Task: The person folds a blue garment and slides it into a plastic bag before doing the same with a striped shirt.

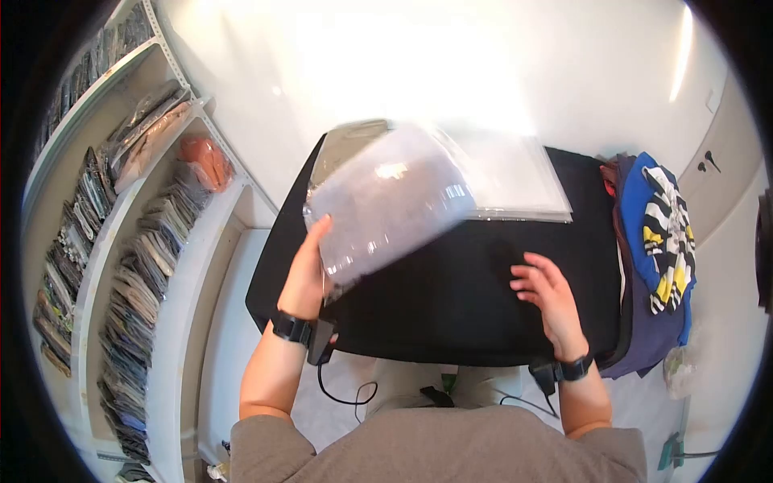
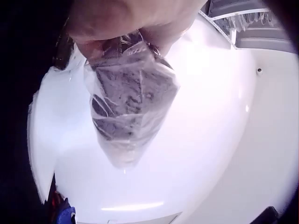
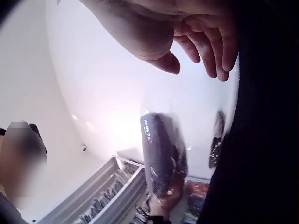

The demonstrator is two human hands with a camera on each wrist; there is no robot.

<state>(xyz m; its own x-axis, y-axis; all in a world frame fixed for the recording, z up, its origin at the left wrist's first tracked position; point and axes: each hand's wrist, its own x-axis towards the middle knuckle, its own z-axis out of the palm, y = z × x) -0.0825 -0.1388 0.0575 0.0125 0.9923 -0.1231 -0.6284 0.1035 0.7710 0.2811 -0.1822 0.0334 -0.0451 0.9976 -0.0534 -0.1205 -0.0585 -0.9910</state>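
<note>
The left grip (image 1: 305,267) is clamped on the left edge of a plastic-bagged folded garment (image 1: 394,213), held up over the black tabletop (image 1: 467,298); the right grip (image 1: 550,296) is empty, fingers apart. The garment looks light and soft, likely to sag, its film probably slick; hold opposite edges, cloth included. Glare and blur obscure its far side, which partly hides an olive packet (image 1: 342,145); the left fingers underneath are hidden.

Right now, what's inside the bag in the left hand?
Through the bag I see something greyish, probably folded cloth. Anything between its folds is covered, so can't be seen.
</note>
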